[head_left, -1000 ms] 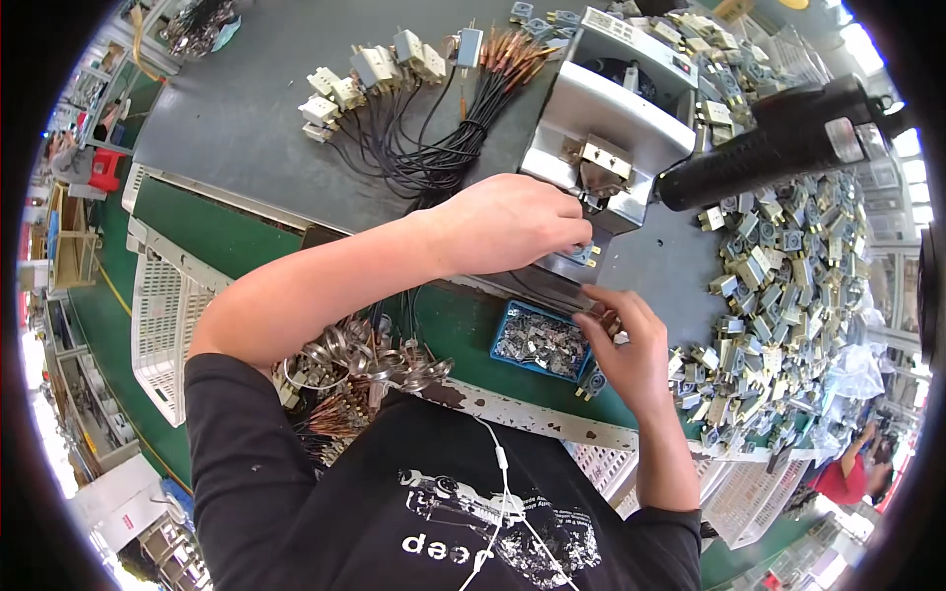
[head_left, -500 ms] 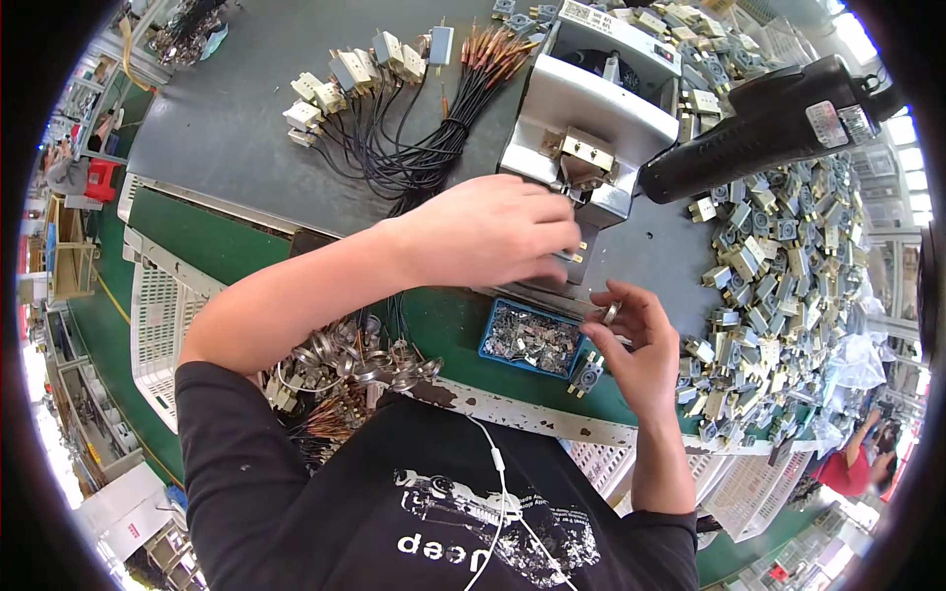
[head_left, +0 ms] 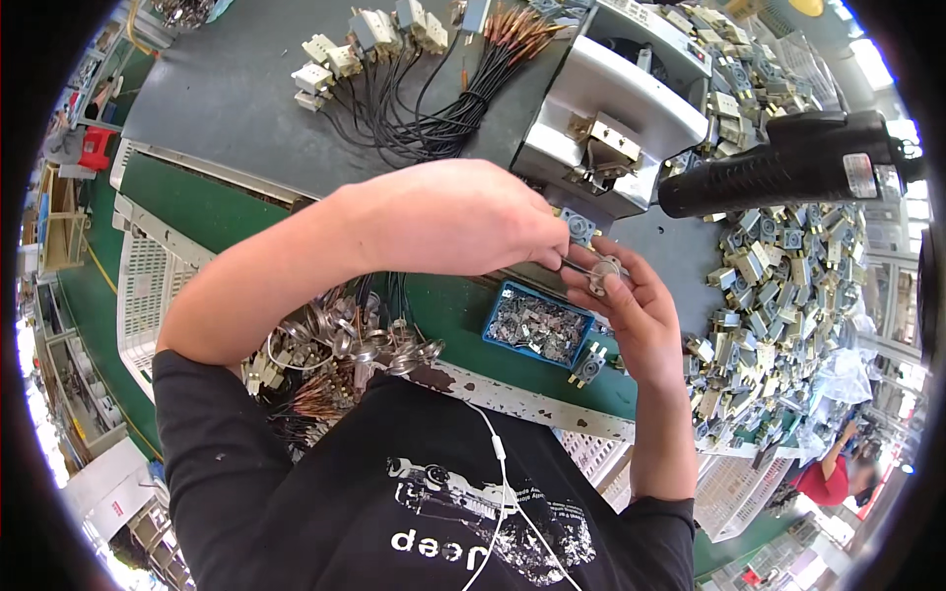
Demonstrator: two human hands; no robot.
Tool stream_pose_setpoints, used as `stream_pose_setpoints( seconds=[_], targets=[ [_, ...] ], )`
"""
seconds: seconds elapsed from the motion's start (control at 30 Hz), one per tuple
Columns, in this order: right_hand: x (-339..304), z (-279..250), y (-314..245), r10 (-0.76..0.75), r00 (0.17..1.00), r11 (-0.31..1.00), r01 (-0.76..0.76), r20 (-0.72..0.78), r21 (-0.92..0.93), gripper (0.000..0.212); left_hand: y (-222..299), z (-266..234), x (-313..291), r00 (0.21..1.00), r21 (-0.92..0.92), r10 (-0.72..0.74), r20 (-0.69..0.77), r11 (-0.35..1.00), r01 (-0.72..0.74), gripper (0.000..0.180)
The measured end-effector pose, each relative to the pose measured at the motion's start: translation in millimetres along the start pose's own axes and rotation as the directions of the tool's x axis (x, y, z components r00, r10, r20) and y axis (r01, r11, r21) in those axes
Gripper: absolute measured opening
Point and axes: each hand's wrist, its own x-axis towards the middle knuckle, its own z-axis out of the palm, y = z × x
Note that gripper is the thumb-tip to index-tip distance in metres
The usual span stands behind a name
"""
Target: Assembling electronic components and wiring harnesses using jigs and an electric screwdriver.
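My left hand (head_left: pixel 503 225) is closed, its fingertips pinching a thin dark strip or wire (head_left: pixel 574 265) whose far end meets a round metal piece. My right hand (head_left: pixel 642 307) grips that round metal piece (head_left: pixel 606 277), shiny with small ears, between thumb and fingers. Just beyond the left fingertips sits a blue-grey block with brass pins (head_left: pixel 576 227); whether a finger touches it I cannot tell. Below the hands lies a blue tray (head_left: pixel 490 340) of small metal parts, with another blue-grey block (head_left: pixel 589 364) beside it.
A metal bench machine (head_left: pixel 611 108) stands ahead, a black cylindrical tool (head_left: pixel 769 167) jutting in beside it. Blocks are heaped on the right (head_left: pixel 754 295). A bundle of black wires (head_left: pixel 458 123) lies far left of the machine; coiled metal parts (head_left: pixel 345 345) are near my left elbow.
My left hand has come down and right to meet my right hand, which has risen slightly. The round metal piece is now turned into view. The whole view has shifted a little.
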Motion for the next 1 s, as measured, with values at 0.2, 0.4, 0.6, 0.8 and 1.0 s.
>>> stream_pose_setpoints(
  seconds=[0.2,0.4,0.6,0.8,1.0],
  targets=[
    [4.4,5.5,0.2,-0.006,0.999,0.983,-0.003,0.052,0.183,0.048,-0.9,-3.2,-4.2,0.999,0.005,-0.006,-0.051,1.0,0.006,0.017],
    [4.9,2.6,-3.8,-0.086,0.992,0.988,0.074,-0.087,-0.133,0.042,2.9,1.9,-4.7,0.997,0.028,-0.058,-0.047,0.998,0.06,0.016],
    [-10.1,7.7,-19.6,-0.26,0.962,0.406,0.186,0.082,-0.895,0.046,1.6,-4.6,-10.7,0.998,0.019,0.013,0.056,1.0,-0.014,0.014],
    [14.8,28.6,-2.6,-0.437,0.88,0.834,0.474,-0.187,0.284,0.029,-13.4,18.6,-10.6,0.983,-0.376,-0.063,-0.172,0.926,-0.006,0.017],
    [1.4,5.2,-42.1,-0.158,0.984,0.724,0.175,0.087,-0.667,0.015,-15.3,26.5,-12.2,0.983,0.167,0.123,-0.139,0.981,-0.099,0.022]
  ],
)
